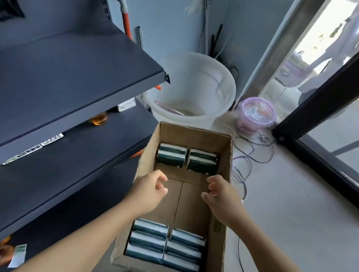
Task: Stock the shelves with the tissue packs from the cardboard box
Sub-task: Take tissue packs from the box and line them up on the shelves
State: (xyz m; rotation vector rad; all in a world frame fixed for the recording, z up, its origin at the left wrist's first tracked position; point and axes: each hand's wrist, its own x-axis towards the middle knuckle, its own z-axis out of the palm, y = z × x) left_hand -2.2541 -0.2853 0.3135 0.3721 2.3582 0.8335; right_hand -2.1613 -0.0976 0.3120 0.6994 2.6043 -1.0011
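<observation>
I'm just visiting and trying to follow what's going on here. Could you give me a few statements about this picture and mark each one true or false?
1. Both hands hold tissue packs. False: the left hand and right hand hover over the cardboard box with loosely curled fingers, holding nothing.
2. Tissue packs sit at both ends of the box, with bare cardboard between. True: far packs, near packs.
3. The box stands on a shelf. False: it stands on the floor beside the dark shelves.
4. A white bucket stands beyond the box. True.
5. The box is full. False: its middle is bare.
</observation>
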